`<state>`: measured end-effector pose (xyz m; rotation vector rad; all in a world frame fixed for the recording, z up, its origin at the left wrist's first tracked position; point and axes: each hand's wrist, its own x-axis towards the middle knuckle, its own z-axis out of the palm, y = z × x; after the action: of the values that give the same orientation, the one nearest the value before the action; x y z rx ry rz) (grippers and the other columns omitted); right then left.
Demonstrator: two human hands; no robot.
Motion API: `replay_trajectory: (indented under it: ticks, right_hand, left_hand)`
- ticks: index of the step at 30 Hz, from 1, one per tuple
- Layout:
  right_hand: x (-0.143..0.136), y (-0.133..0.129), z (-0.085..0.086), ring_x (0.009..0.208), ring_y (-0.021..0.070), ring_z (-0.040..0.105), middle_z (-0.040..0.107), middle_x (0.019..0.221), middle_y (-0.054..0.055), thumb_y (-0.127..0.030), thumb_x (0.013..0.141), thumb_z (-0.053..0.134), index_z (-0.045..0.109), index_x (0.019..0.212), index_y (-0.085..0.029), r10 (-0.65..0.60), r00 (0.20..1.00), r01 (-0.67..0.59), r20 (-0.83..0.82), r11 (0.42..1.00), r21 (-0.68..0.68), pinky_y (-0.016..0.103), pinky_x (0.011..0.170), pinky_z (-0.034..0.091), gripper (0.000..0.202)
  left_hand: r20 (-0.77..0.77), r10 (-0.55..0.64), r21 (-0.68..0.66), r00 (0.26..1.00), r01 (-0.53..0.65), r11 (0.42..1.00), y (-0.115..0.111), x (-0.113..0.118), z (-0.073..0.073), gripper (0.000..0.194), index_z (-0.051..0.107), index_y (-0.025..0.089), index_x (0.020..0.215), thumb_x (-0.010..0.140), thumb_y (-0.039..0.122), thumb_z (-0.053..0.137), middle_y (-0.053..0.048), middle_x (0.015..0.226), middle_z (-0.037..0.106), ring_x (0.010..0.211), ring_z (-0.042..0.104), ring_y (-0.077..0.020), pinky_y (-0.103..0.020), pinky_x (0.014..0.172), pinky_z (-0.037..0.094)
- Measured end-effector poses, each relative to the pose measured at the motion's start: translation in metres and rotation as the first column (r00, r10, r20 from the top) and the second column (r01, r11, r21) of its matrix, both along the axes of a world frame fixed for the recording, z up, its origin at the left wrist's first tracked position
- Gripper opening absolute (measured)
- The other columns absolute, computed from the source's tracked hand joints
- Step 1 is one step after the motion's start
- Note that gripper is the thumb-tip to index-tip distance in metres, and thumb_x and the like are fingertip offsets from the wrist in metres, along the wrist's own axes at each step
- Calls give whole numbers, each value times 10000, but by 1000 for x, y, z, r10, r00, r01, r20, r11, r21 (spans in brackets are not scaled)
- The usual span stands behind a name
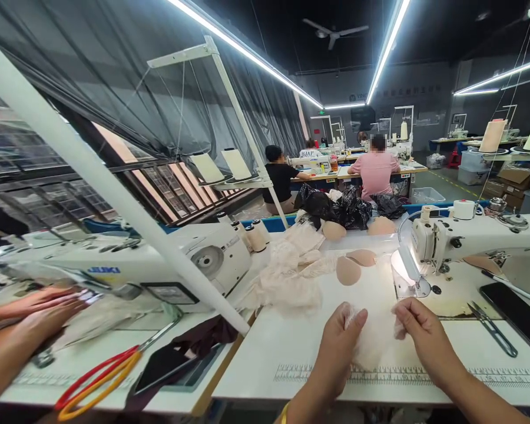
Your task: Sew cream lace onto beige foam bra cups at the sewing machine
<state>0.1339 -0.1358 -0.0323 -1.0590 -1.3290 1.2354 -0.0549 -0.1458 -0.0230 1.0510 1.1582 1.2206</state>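
Between my two hands, a thin whitish fabric piece (371, 347) hangs just above the white table. My left hand (341, 347) is closed on its left side, thumb uppermost. Its right side is pinched between the thumb and fingers of my right hand (424, 330). Behind the hands lie beige oval cups (348, 271) and a heap of cream lace fabric (287, 277). A white sewing machine (490, 238) with a lit lamp stands at the right. Thread snips (494, 330) rest to the right of my right hand.
A black phone (516, 312) lies at the right edge. At the left, another person's hands (48, 306) work at a JUKI machine (159, 259), near scissors (101, 377) with red and orange handles. Black plastic bags (335, 206) sit behind the table. Two people sit farther back.
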Motion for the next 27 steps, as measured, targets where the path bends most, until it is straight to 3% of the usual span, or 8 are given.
replay_trajectory:
  ticks: [2,3,5,6,10,15,20,27]
  right_hand:
    - [3,5,3,562,158,510,542,582,-55,-650,974,552,599,892,-228,8,999,-12,-51,998,-66,295,632,418,433]
    - [6,9,4,517,147,491,527,560,-68,-641,966,563,597,897,-227,28,999,-32,-45,995,-99,285,594,400,421]
    - [13,21,2,487,140,500,549,570,-66,-608,938,603,588,860,-223,66,998,-64,13,987,-145,275,549,379,393]
    - [16,28,0,487,143,518,570,586,-59,-584,929,614,582,841,-223,78,996,-71,41,984,-161,274,538,378,373]
    - [24,42,-12,534,176,583,584,603,-52,-527,937,591,564,835,-237,149,983,-132,106,978,-159,292,554,419,309]
    - [23,40,-18,608,177,645,555,704,-58,-518,954,557,543,836,-237,158,967,-131,198,981,-146,302,614,447,305]
    - [20,39,-14,615,186,656,542,708,-52,-509,951,540,520,806,-233,140,964,-110,225,984,-142,316,635,442,312]
    - [18,38,-7,649,201,670,520,695,-54,-500,931,547,534,812,-235,142,963,-107,229,982,-159,327,654,459,290]
  left_hand:
    - [-243,-102,31,965,113,993,13,-11,3,493,499,221,845,848,683,672,57,662,509,593,495,-132,-235,548,407]
    - [-418,-120,69,900,163,984,23,-17,7,451,538,215,918,888,657,628,49,683,543,602,522,-142,-246,559,428]
    - [-744,6,203,669,218,954,50,-28,18,339,583,192,1089,958,505,579,-11,841,664,717,620,-175,-293,663,504]
    - [-855,108,267,508,253,930,67,-31,24,267,594,182,1105,987,413,532,-55,954,702,809,658,-197,-325,727,533]
    - [-942,154,264,297,379,887,138,-21,37,312,633,165,1229,918,151,618,-138,1284,681,1210,621,-280,-448,1044,491]
    - [-995,81,100,62,431,897,198,11,29,294,656,152,1231,992,321,675,-106,1261,671,1143,655,-253,-475,1002,555]
    - [-996,37,0,-86,398,918,215,21,24,337,638,157,1275,1013,369,655,-106,1280,656,1106,669,-243,-459,950,590]
    - [-988,8,-54,-154,391,919,207,13,25,340,639,152,1274,1013,370,656,-109,1271,659,1096,672,-241,-448,941,594]
